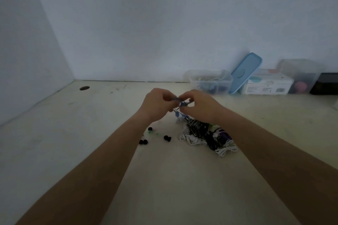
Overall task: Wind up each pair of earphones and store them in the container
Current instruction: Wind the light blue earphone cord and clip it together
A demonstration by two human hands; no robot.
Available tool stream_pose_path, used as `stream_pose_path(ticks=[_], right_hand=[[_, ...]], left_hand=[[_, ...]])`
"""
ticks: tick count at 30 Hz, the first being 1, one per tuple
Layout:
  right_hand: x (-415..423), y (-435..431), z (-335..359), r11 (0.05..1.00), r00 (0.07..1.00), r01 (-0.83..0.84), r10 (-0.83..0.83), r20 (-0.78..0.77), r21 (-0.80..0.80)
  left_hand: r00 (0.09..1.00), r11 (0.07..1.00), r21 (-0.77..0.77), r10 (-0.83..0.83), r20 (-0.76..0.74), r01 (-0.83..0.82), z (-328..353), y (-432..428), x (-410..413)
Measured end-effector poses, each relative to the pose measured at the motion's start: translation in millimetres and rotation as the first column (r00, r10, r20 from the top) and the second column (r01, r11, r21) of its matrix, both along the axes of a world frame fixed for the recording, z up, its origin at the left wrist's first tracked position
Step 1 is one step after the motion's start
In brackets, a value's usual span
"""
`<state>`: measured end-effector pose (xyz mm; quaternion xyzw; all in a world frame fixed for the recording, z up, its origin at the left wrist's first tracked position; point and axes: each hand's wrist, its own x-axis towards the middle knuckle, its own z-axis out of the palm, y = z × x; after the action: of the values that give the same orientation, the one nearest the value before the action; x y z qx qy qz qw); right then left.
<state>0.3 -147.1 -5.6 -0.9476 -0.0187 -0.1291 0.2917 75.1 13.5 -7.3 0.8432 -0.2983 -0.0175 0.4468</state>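
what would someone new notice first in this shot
The left hand and right hand pinch a blue earphone cable above mid-table. Under the right wrist lies a tangled pile of earphones. By the back wall stands a clear container, its blue lid leaning beside it.

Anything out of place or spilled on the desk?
Yes. Small loose black ear tips and a green ear tip lie scattered on the cream table, left of the tangled earphone pile. The blue plastic lid leans askew beside the clear plastic container.
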Motion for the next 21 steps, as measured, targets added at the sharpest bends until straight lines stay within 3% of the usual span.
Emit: stream_pose_path(ticks=[6,10,14,17,21], right_hand=[[9.1,1.3,14.9,0.978,0.992,-0.002,-0.025,0.124,0.21],[5.6,7.0,24.4,0.915,0.989,-0.016,-0.045,0.143,0.402],[-4.0,12.7,35.5,0.761,0.997,-0.025,-0.032,0.076,0.648],[-13.6,16.8,41.3,0.662,0.999,-0.043,0.02,0.04,0.749],[-29.8,19.1,44.3,0.515,0.997,-0.024,0.072,-0.015,0.857]], left_hand=[[0.986,0.975,-0.223,-0.054,-0.159,0.017,22.6,11.6,-7.0],[0.97,0.967,-0.255,-0.085,-0.227,0.025,28.6,24.3,-11.9],[0.924,0.961,-0.272,-0.143,-0.354,0.044,26.6,33.4,-19.6],[0.804,0.926,-0.367,-0.286,-0.521,0.092,25.2,37.9,-31.7],[0.701,0.863,-0.499,-0.404,-0.588,0.08,23.2,45.4,-52.4]])
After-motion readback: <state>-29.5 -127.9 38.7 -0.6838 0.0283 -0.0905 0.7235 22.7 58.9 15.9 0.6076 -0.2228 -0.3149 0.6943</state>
